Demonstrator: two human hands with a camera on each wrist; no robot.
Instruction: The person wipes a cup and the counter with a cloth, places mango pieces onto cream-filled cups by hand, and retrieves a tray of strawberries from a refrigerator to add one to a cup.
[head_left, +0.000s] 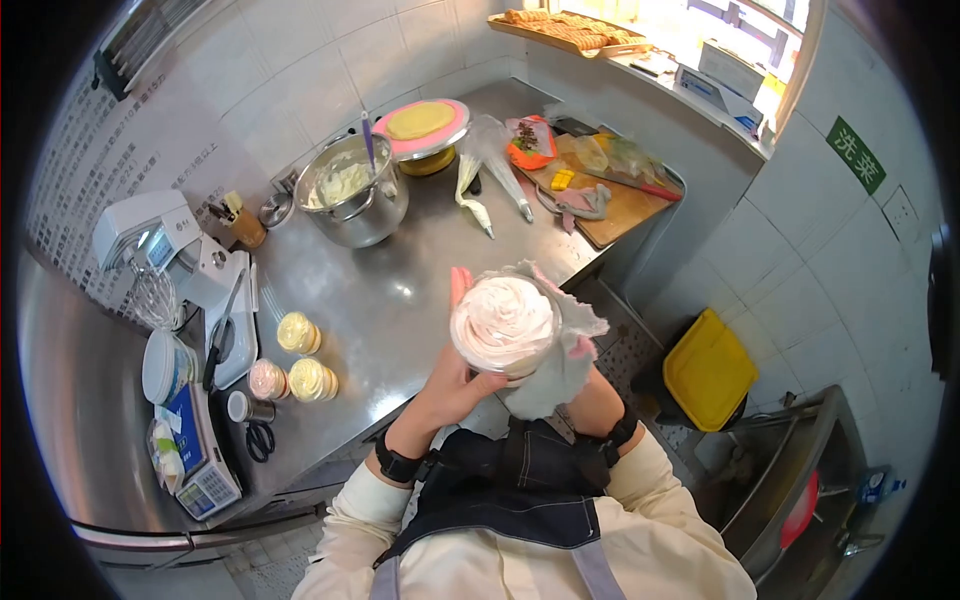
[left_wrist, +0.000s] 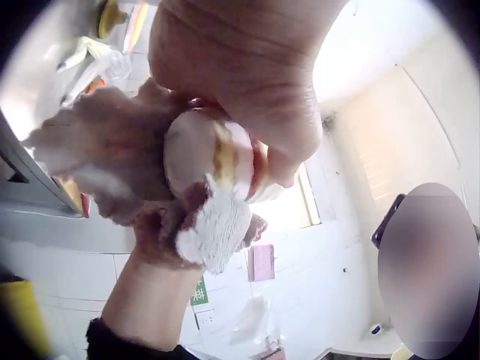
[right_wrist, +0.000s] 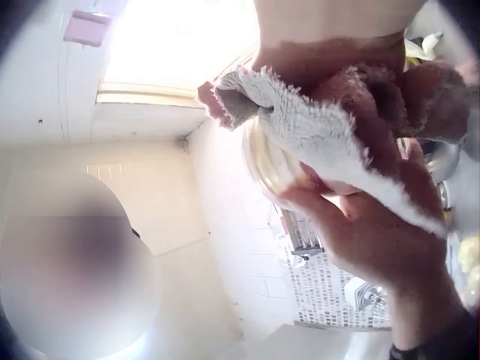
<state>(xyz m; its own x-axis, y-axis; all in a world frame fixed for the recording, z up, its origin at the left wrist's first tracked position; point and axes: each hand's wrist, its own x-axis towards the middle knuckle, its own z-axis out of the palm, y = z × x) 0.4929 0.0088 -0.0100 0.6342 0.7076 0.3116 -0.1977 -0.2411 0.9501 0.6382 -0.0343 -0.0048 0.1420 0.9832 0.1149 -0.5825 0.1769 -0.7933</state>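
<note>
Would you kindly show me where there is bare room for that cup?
The cream-topped cup could go on the steel counter, in the bare patch bordered by the mixing bowl, piping bags, dessert cups and front edge. It is crowded left, around the mixer, scale and scissors, and far right, on the cutting board.

Right hand (right_wrist: 315,64): largely covered by cloth (head_left: 555,380), finger placement mostly hidden. Cup (left_wrist: 191,150): much of its wall hidden in head view behind hand and cloth. Left hand (left_wrist: 240,67): cropped at top edge of left wrist view. Wall notice (head_left: 95,170): left side lost in dark lens border, smaller lettering unreadable. Scale (head_left: 208,487): display figures illegible. Window (head_left: 745,25): cropped above, outside washed out by glare.
</note>
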